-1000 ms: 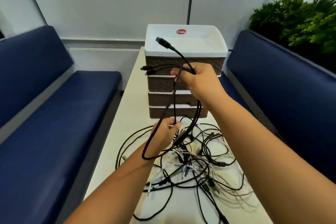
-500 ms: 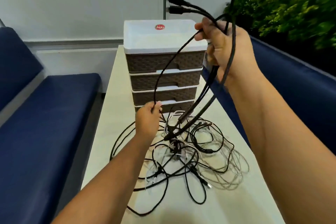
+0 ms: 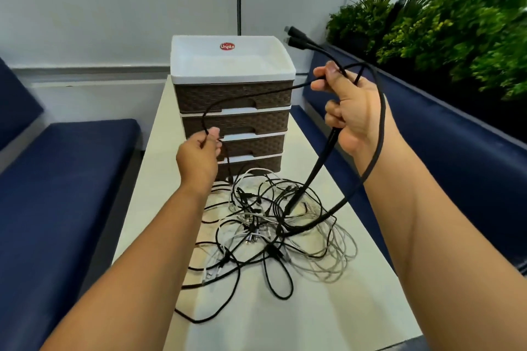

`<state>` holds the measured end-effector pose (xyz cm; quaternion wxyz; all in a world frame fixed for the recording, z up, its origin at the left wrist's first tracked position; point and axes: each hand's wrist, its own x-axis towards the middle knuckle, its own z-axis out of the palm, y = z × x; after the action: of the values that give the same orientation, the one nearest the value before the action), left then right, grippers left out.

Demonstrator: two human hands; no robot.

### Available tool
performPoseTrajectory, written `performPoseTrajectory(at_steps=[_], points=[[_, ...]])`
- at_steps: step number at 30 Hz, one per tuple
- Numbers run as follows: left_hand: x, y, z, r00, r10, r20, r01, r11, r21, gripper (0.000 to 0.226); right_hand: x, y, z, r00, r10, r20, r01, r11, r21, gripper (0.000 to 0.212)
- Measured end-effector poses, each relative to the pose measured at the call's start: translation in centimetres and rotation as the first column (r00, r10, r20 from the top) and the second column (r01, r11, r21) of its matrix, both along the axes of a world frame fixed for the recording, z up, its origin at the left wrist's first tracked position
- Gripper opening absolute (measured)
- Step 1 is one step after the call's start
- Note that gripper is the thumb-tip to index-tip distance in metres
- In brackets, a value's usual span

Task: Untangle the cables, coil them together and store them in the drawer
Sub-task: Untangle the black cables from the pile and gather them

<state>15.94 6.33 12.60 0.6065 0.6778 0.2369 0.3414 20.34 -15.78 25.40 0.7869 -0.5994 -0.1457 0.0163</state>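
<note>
A tangle of black, white and grey cables [image 3: 273,225] lies on the pale table [image 3: 328,308] in front of a brown-and-white drawer unit [image 3: 232,111] whose drawers are all closed. My right hand [image 3: 350,111] is raised to the right of the unit and grips a thick black cable [image 3: 322,162]; two plugs [image 3: 293,35] stick out above my fingers and a loop hangs round my wrist down into the pile. My left hand [image 3: 199,154] pinches a thinner black strand [image 3: 242,98] that arcs over to my right hand.
Blue padded benches [image 3: 65,179] run along both sides of the narrow table. Green plants [image 3: 456,23] stand behind the right bench. A white wall with a dark vertical strip rises behind the drawer unit.
My right hand has come down and slightly left with the black cable. My left hand has risen and drawn the thin strand leftward in front of the drawers. The view has shifted right.
</note>
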Motion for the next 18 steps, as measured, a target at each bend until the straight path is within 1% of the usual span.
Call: performPoseTrajectory(at_steps=[3, 7, 10, 12, 14, 18], points=[[-1.2, -0.6, 2.1, 0.991, 0.039, 0.129, -0.043, 0.999, 0.026, 0.021, -0.7, -1.4, 0.1, 0.999, 0.039, 0.008, -0.039, 0.999, 0.028, 0.024], [-3.0, -2.8, 3.9, 0.983, 0.032, 0.181, -0.041, 0.998, 0.045, 0.025, -2.2, -4.1, 0.3, 0.998, 0.057, 0.036, -0.057, 0.998, 0.010, 0.024], [-5.6, -5.5, 4.7, 0.970, -0.015, 0.243, 0.009, 1.000, 0.025, 0.022, -3.5, -6.1, 0.8, 0.994, 0.083, 0.065, -0.082, 0.996, -0.021, 0.022], [-7.6, -7.3, 4.9, 0.972, -0.061, 0.226, 0.051, 0.998, 0.048, 0.022, -4.3, -7.5, 1.1, 0.989, 0.124, 0.085, -0.121, 0.992, -0.036, 0.022], [-9.7, -9.1, 4.8, 0.977, -0.109, 0.181, 0.106, 0.994, 0.026, 0.022, -5.0, -8.8, 1.2, 0.980, 0.168, 0.106, -0.161, 0.985, -0.068, 0.023], [-13.7, -12.6, 3.1, 0.977, -0.214, -0.007, 0.213, 0.975, -0.067, 0.022, -5.8, -11.2, 0.4, 0.968, 0.212, 0.135, -0.178, 0.958, -0.225, 0.022]])
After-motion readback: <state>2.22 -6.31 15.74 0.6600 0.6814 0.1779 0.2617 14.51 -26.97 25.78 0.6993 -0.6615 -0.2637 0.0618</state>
